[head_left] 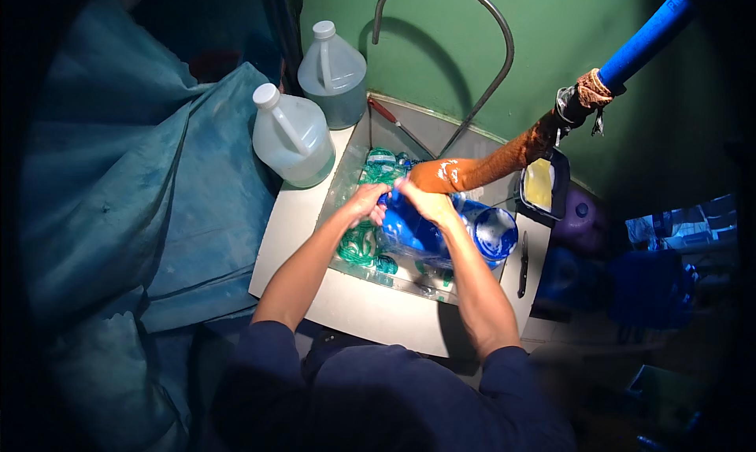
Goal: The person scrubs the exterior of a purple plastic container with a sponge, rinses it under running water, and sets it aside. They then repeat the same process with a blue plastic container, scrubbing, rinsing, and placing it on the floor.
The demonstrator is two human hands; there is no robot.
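Note:
Over a sink, my left hand (368,203) and my right hand (429,205) are close together. The fingers of my left hand are bent around the upper end of a glossy blue item (409,230), which looks like soft plastic. My right hand is closed at the same end, its fingertips slightly blurred and partly hidden. Below and left of the hands, glossy green coiled pieces (360,246) lie in the sink (488,149). A blue round container (496,235) with white foam inside stands to the right of the blue item.
A rusty orange-brown pipe (504,164) slants down behind my right hand. Two translucent jugs (295,141) stand at left. A curved metal tube (504,27) arches behind the sink. A red-handled tool (383,111), a knife (524,267) and a tray with a yellow block (539,186) lie around it.

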